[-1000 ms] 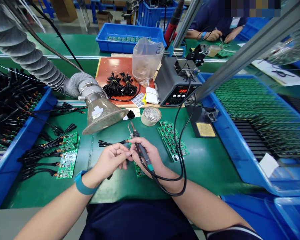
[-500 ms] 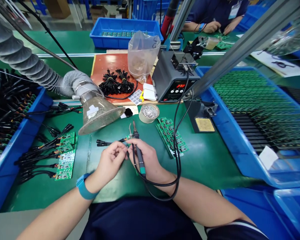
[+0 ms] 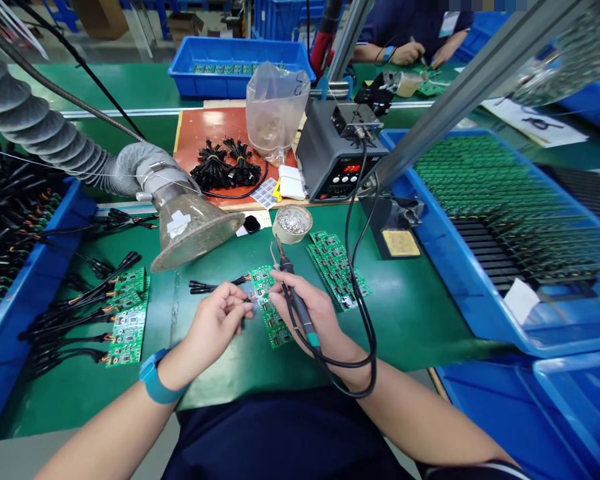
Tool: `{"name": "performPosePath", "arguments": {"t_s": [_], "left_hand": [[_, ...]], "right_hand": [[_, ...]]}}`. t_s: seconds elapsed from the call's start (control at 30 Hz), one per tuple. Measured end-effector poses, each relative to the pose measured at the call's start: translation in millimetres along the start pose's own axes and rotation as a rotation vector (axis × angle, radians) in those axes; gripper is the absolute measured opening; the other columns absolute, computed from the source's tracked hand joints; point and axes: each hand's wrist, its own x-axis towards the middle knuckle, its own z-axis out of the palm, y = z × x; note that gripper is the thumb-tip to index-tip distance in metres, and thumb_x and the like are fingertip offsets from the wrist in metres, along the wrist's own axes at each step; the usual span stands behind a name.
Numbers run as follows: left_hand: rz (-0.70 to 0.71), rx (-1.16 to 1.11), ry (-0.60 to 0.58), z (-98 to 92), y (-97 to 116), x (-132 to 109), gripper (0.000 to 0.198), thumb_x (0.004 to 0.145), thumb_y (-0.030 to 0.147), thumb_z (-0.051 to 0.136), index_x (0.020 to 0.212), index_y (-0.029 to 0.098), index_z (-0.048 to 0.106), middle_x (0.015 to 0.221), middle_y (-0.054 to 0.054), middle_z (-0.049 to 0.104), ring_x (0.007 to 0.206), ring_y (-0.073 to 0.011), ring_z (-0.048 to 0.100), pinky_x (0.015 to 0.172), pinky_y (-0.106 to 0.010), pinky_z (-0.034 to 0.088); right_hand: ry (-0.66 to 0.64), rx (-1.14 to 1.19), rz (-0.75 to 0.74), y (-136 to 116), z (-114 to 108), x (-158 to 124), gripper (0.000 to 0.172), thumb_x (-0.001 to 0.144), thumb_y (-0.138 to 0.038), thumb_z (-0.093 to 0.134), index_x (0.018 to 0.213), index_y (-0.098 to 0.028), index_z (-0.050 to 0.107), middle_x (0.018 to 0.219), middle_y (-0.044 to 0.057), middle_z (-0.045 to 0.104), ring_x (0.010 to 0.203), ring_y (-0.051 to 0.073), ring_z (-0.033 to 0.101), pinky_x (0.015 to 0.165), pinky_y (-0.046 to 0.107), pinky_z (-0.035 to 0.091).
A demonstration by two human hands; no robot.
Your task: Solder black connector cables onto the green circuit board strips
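Observation:
My left hand (image 3: 217, 320) is closed in a pinch on the wire end of a black cable (image 3: 247, 300), beside a green circuit board panel (image 3: 274, 325). Most of that cable is hidden by the fingers. Wrapped in my right hand (image 3: 323, 317) is a soldering iron (image 3: 304, 313), its tip pointing up and away from me, above the panel's right side. A bent thin metal tube runs alongside the tip. Another black cable (image 3: 210, 287) joins the panel's top left by coloured wires. The iron's black cord (image 3: 353, 260) loops over my right wrist.
A fume extractor hood (image 3: 195, 237) hangs at left. Behind the panel are a round tin (image 3: 293, 223), a soldering station (image 3: 343, 160) and an iron stand (image 3: 397, 230). Boards with cables (image 3: 127, 327) lie left, bare boards (image 3: 337, 270) right. Blue bins (image 3: 473, 293) flank the bench; a co-worker sits opposite.
My hands have moved apart; the right, with the soldering iron, has shifted right and uncovered the circuit board panel. My left hand keeps its pinch on the cable. The view has shifted slightly.

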Motion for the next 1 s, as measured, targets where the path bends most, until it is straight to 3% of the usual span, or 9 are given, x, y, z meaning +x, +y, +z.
{"name": "performPosePath", "arguments": {"t_s": [0.1,0.23,0.3,0.43,0.7,1.0], "left_hand": [[0.224,0.416,0.031,-7.9,3.0,1.0,0.01,0.097,0.029,0.059,0.093,0.021,0.056,0.077,-0.001,0.068,0.064,-0.0148,0.061,0.06,-0.026,0.045],[0.426,0.74,-0.046,-18.4,8.5,6.5,0.003,0.099,0.022,0.056,0.099,0.02,0.058,0.091,-0.006,0.071,0.077,-0.0206,0.066,0.068,-0.031,0.047],[0.467,0.784,-0.059,-19.4,6.6,9.2,0.005,0.1,0.021,0.055,0.102,0.019,0.059,0.095,-0.008,0.071,0.08,-0.0219,0.066,0.07,-0.033,0.049],[0.564,0.886,0.023,-13.7,-4.7,11.5,0.013,0.103,0.024,0.052,0.102,0.016,0.063,0.088,-0.009,0.069,0.081,-0.0236,0.061,0.074,-0.037,0.048],[0.67,0.99,0.134,-5.4,-8.1,11.6,0.013,0.101,0.02,0.056,0.094,0.016,0.066,0.087,-0.009,0.068,0.1,-0.0281,0.055,0.089,-0.047,0.041],[0.63,0.92,0.127,-6.9,-13.7,15.0,0.01,0.099,0.022,0.059,0.093,0.018,0.065,0.087,-0.008,0.066,0.1,-0.028,0.055,0.083,-0.044,0.044]], "right_hand": [[-0.007,0.009,0.023,-9.0,-18.2,-7.6,0.045,0.103,-0.042,0.058,0.145,-0.026,0.054,0.103,0.005,0.075,0.086,0.018,0.074,0.084,0.033,0.062],[-0.014,0.019,0.029,-23.5,-44.1,-18.6,0.049,0.103,-0.056,0.054,0.141,-0.025,0.058,0.104,0.006,0.075,0.092,0.021,0.074,0.082,0.033,0.062],[0.004,0.004,0.02,-28.0,-50.9,-23.9,0.036,0.103,-0.046,0.061,0.133,-0.026,0.064,0.1,0.005,0.076,0.087,0.019,0.074,0.078,0.031,0.063],[0.096,-0.105,0.009,-29.0,-48.8,-35.5,0.02,0.094,-0.024,0.072,0.114,-0.025,0.072,0.096,0.005,0.077,0.078,0.018,0.074,0.069,0.029,0.062],[0.065,-0.215,-0.037,-21.5,-28.6,-39.0,0.009,0.094,-0.025,0.066,0.102,-0.023,0.069,0.077,0.001,0.076,0.061,0.017,0.072,0.063,0.029,0.062],[0.009,-0.184,-0.009,-17.3,-19.2,-33.6,0.008,0.096,-0.026,0.066,0.103,-0.023,0.068,0.073,-0.001,0.075,0.057,0.015,0.07,0.061,0.027,0.06]]}}
